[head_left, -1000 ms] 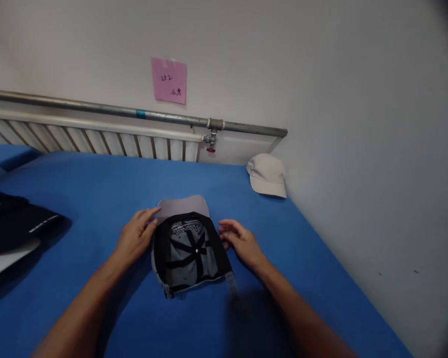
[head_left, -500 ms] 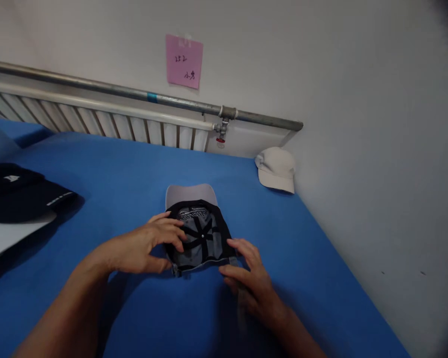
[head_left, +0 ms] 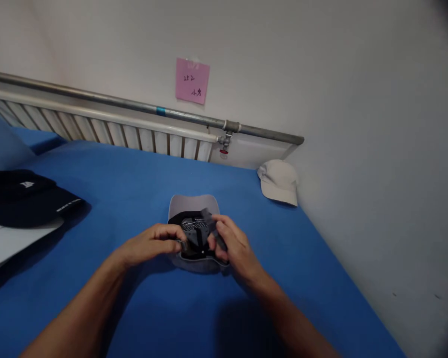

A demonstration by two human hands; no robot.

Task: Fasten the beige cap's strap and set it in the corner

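A grey baseball cap [head_left: 193, 203] lies upside down on the blue surface, its brim pointing away from me and its dark lining and inner lettering showing. At the cap's left back edge, my left hand [head_left: 153, 243] is closed in a pinch on the buckle end of the strap, mostly covered by the fingers. My right hand [head_left: 237, 247] grips the loose adjusting strap [head_left: 209, 220], which sticks up blurred over the cap's opening. The fingers hide part of the cap's right side.
Two more caps are in view: a black cap [head_left: 26, 199] at the left on a white flat object [head_left: 20, 241], and an off-white cap [head_left: 279, 180] by the wall. A radiator [head_left: 134, 130], a pipe [head_left: 108, 102] and a pink note [head_left: 192, 80] line the back.
My left hand has gone from spread fingers to a pinch at the strap's buckle end. My right hand has lifted the loose strap up over the cap, and the cap's back edge has folded up.
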